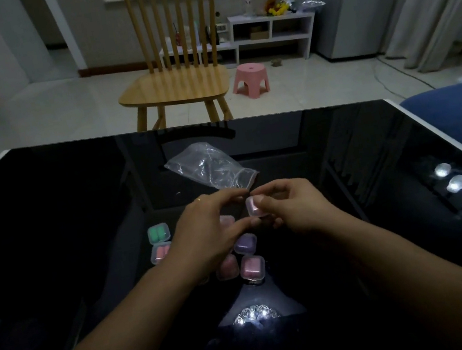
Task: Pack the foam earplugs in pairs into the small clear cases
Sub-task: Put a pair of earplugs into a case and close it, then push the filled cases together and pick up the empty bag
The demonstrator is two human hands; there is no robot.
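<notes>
Glossy black counter (48, 223): a mirror-smooth dark top with a pale edge, throwing back bright lamp glare at the near middle and on the right.
Held case (254, 207): small, square, round-cornered clear plastic box with pink foam showing through; it sits raised above the counter, pinched in the grip of the right hand (293, 210), whose thumb lies across its near face with the fingers curled behind.
Left hand (212, 233): fingers bent, their tips meeting the top left corner of the held case; whether they pinch the lid or only touch it cannot be told. A thin ring shows on one finger.
Green case (158, 233): shut clear box with two rounded green earplugs, well left of the grip, on the counter.
Pink case (159, 253): same box shape, pink foam inside, touching the near side of the green case.
Lilac case (246, 244): pale purple fill, just below the grip.
Two pink cases (253, 267): side by side nearer the person than the lilac case, the left one partly hidden by the left wrist.
Plastic bag (213, 168): crinkled, clear, lying flat just beyond the grip.
Room: pale tiled floor, a wooden chair (177, 83) with tall slats beyond the counter, a pink plastic stool (250, 80), a white low shelf (273, 33), grey curtains at the right.
</notes>
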